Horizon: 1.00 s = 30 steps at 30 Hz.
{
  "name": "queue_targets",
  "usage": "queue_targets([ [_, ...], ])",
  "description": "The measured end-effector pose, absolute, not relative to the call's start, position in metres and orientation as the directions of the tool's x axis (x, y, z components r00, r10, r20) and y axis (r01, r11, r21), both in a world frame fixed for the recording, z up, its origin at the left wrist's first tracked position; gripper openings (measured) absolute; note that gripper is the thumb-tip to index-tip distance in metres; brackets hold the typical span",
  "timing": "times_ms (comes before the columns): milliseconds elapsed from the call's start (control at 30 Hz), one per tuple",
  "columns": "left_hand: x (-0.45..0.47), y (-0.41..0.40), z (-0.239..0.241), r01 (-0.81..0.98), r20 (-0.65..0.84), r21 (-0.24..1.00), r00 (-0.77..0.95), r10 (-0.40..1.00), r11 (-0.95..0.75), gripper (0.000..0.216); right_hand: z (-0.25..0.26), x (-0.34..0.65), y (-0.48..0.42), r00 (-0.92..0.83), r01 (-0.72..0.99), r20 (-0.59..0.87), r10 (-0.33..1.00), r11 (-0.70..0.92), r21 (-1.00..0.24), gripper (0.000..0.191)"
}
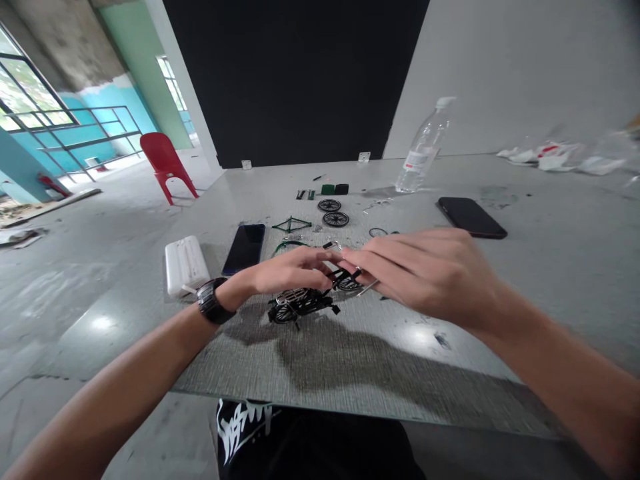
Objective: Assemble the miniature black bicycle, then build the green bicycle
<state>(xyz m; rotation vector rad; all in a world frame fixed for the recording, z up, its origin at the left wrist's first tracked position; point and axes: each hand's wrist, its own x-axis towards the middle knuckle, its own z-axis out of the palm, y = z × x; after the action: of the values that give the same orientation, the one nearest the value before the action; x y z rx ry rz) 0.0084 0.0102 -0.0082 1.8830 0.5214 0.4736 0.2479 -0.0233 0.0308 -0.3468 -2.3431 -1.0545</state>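
A small black model bicycle (305, 305) leans over the table, its rear wheel toward the left and its front wheel (349, 283) under my fingers. My left hand (295, 269) is closed on the bicycle's upper middle, thumb and fingers pinching it. At the front end, by the handlebar (334, 245), the fingertips of my right hand (417, 270) press together. From beneath them sticks a thin silver rod (367, 289); whether it belongs to the bicycle is unclear. My fingers hide part of the front fork.
Beyond my hands lie a green bicycle frame (292, 225), two loose wheels (335, 219) and small green and black pieces (327, 189). Phones (245, 248) (471, 217) flank them. A white power bank (186, 265) lies left; a plastic bottle (424, 147) stands behind.
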Motion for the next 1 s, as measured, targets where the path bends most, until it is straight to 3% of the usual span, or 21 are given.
queue_targets([
  [300, 0.008, 0.010, -0.006, 0.170, 0.070, 0.916, 0.825, 0.561, -0.363, 0.034, 0.032, 0.251, -0.025, -0.850, 0.437, 0.518, 0.101, 0.685, 0.583, 0.012],
  [600, 0.007, 0.009, -0.007, 0.182, 0.051, 0.921, 0.820, 0.570, -0.344, 0.046, 0.029, 0.258, -0.019, -0.834, 0.441, 0.472, 0.286, 0.859, 0.259, 0.021],
  [733, 0.008, 0.009, -0.007, 0.174, 0.061, 0.921, 0.820, 0.569, -0.349, 0.047, 0.027, 0.259, -0.016, -0.821, 0.431, 0.497, 0.282, 0.877, 0.213, 0.019],
  [1000, 0.007, 0.010, -0.008, 0.151, 0.057, 0.933, 0.833, 0.550, -0.326, 0.046, 0.032, 0.260, -0.016, -0.811, 0.374, 0.554, 0.190, 0.896, 0.239, 0.015],
])
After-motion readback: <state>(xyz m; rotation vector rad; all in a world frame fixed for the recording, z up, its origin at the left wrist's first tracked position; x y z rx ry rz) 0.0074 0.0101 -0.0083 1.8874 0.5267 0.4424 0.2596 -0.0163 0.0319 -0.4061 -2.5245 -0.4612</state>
